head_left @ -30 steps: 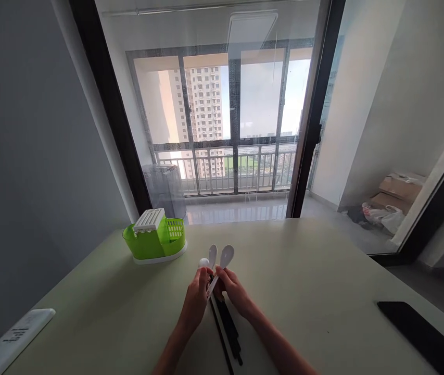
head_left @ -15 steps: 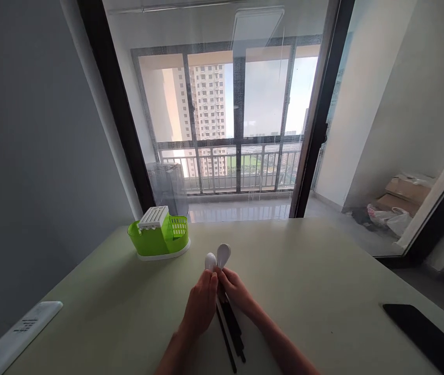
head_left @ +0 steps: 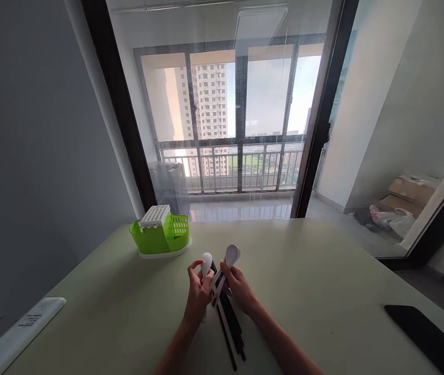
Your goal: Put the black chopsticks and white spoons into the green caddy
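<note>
My left hand (head_left: 199, 285) is closed around a white spoon (head_left: 206, 260), its bowl pointing up and away from me. In my right hand (head_left: 238, 285) are white spoons, the front one with its bowl (head_left: 232, 253) raised and the handles slanting down toward the left; how many there are I cannot tell. Beneath and between my hands lies a bundle of black chopsticks (head_left: 231, 323) on the table, their near ends pointing toward me. Whether either hand also touches the chopsticks is hidden.
A green and white cutlery holder (head_left: 153, 240) stands at the table's back left. A white power strip (head_left: 30, 324) lies at the left edge, and a flat black object (head_left: 420, 330) at the right. Behind the table (head_left: 303, 291) is a glass door.
My hands have moved apart. The spoons, held close together before, are now split between them, and the chopsticks show more between my hands.
</note>
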A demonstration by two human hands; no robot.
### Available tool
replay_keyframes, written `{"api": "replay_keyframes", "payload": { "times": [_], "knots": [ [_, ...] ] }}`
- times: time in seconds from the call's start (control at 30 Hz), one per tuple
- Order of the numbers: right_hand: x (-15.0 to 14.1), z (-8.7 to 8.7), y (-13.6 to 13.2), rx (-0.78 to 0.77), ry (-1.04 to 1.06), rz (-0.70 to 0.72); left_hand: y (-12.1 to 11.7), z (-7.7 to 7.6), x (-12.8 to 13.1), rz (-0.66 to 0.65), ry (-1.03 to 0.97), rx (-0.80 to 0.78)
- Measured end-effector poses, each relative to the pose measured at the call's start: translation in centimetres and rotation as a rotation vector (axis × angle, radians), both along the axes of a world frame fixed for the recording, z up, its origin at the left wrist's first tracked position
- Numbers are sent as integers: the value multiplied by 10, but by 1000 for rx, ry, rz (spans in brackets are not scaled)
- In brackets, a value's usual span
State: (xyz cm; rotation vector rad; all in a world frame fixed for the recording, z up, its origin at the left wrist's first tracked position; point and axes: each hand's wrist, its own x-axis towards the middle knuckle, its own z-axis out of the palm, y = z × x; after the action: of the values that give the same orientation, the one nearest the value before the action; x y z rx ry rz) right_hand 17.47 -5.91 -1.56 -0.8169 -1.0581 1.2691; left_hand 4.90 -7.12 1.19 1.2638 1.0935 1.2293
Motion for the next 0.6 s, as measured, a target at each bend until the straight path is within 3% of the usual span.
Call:
{"api": "replay_keyframes", "payload": {
  "times": [0.37, 0.6],
  "knots": [
    [2, -1, 0, -73, 75, 106, 13, 0, -11, -43, -509, -239],
    [0, -6, 0, -109, 118, 193, 16, -2, -16, 48, -563, -264]
  ]
}}
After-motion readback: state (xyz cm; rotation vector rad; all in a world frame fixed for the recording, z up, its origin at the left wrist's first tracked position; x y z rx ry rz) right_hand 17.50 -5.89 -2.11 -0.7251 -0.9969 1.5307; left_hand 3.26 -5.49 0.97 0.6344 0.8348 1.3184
